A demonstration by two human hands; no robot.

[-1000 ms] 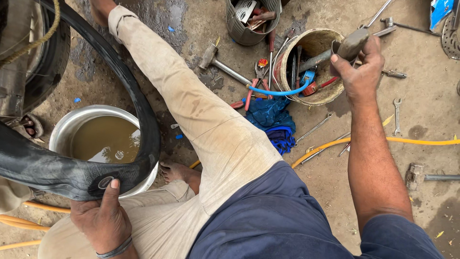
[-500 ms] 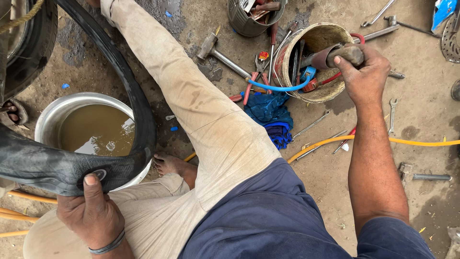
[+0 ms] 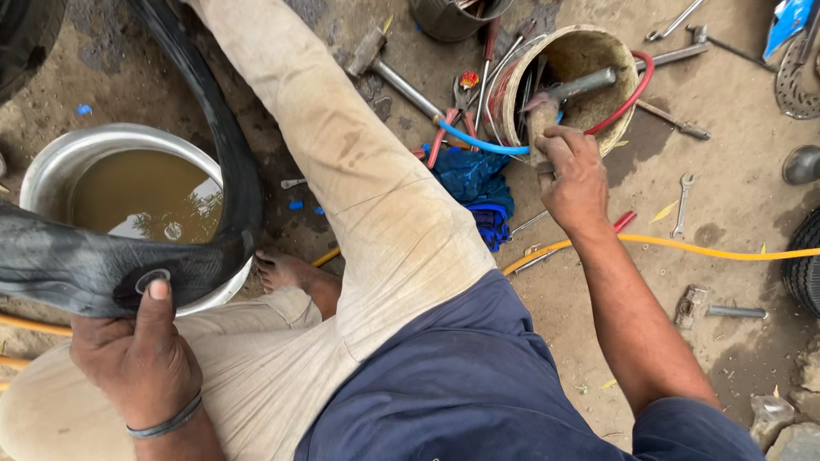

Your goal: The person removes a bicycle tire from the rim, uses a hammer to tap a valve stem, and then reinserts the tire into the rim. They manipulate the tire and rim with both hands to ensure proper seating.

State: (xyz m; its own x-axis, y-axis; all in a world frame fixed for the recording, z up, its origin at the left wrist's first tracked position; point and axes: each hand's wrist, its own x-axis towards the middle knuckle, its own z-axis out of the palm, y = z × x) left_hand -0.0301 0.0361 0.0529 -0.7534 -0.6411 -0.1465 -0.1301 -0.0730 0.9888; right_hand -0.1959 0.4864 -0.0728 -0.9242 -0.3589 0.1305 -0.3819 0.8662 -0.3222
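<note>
Bare, stained dirt floor (image 3: pixel 735 154) of an outdoor repair spot, seen from above the seated person's lap. The black rubber inner tube (image 3: pixel 94 265) lies across the rim of the round metal basin of muddy water (image 3: pixel 137 192) at 9 o'clock, then curves up along the basin's right side toward 11 o'clock. The left hand (image 3: pixel 128 358), at 7 o'clock, grips the tube from below, its thumb pressed on the tube's round patch. The right hand (image 3: pixel 576 179), at 1 o'clock, is closed around the worn handle of a hammer-like tool (image 3: pixel 564 98) whose grey metal head rests inside the tan, grimy round bucket (image 3: pixel 619 60). A blue hose (image 3: pixel 478 143) and a red hose (image 3: pixel 636 85) loop over the bucket's rim.

Just beside the bucket at 12 o'clock lies a second hammer with a metal shaft (image 3: pixel 389 68), with pliers and screwdrivers near it. A crumpled blue cloth (image 3: pixel 474 192) sits on the floor between the bucket and the person's beige-trousered leg (image 3: pixel 359 188), which stretches from centre toward 11 o'clock. A bare foot (image 3: pixel 282 269) rests just beside the basin. A yellow hose (image 3: pixel 726 252) runs across the floor toward 3 o'clock, under the right forearm. A small open-ended spanner (image 3: pixel 681 205) lies near it, and a longer spanner (image 3: pixel 675 21) lies at the top edge.
</note>
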